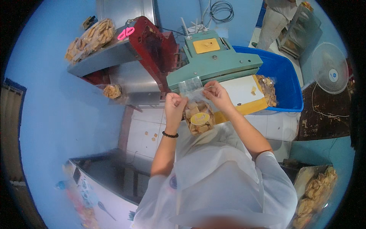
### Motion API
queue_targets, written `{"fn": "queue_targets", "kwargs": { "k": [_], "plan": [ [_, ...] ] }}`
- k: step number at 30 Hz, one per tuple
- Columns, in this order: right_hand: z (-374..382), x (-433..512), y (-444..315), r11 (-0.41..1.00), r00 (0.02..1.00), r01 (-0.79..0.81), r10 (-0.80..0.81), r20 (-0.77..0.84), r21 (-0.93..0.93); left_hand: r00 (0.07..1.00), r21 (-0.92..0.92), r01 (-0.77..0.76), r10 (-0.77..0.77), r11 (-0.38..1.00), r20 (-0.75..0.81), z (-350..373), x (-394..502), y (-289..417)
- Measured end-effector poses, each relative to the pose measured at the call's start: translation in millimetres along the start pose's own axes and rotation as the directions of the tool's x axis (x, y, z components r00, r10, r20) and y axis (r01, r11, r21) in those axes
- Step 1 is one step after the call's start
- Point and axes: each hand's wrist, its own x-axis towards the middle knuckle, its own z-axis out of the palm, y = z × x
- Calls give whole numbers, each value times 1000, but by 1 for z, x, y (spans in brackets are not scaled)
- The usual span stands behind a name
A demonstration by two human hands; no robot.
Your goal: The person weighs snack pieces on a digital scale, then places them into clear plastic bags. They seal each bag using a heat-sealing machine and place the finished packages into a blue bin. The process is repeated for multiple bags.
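A clear plastic bag of chips (196,129) with a yellow oval label hangs between my two hands, in front of a green bag sealing machine (216,67). My left hand (173,107) pinches the left side of the bag's neck. On the opposite side, my right hand (218,96) grips the neck between thumb and fingers. The bag's flattened upper end reaches the front edge of the sealer; whether it lies inside the sealing slot I cannot tell. Below the sealer's jaw is a white shelf with a yellow edge (243,111), bearing small crumbs.
Behind the shelf stands a blue plastic tub (286,83) holding filled bags (267,88). To the left, a red and steel machine (154,43) carries large bags of chips (91,40) and pink scissors (125,33). A fan (330,68) and another person's legs (271,25) are at upper right.
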Motion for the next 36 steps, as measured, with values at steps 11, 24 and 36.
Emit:
{"fn": "queue_targets", "kwargs": {
  "k": [11,24,36],
  "plan": [
    [49,19,19,921,927,-321,257,274,221,984,336,-86,134,938,-120,-9,-75,-35],
    [53,43,32,893,933,-298,348,-95,338,955,190,-68,119,979,-271,1,-26,-27],
    [-25,31,38,940,728,58,190,-658,336,962,153,-202,226,967,-155,43,17,-49]
  ]
}}
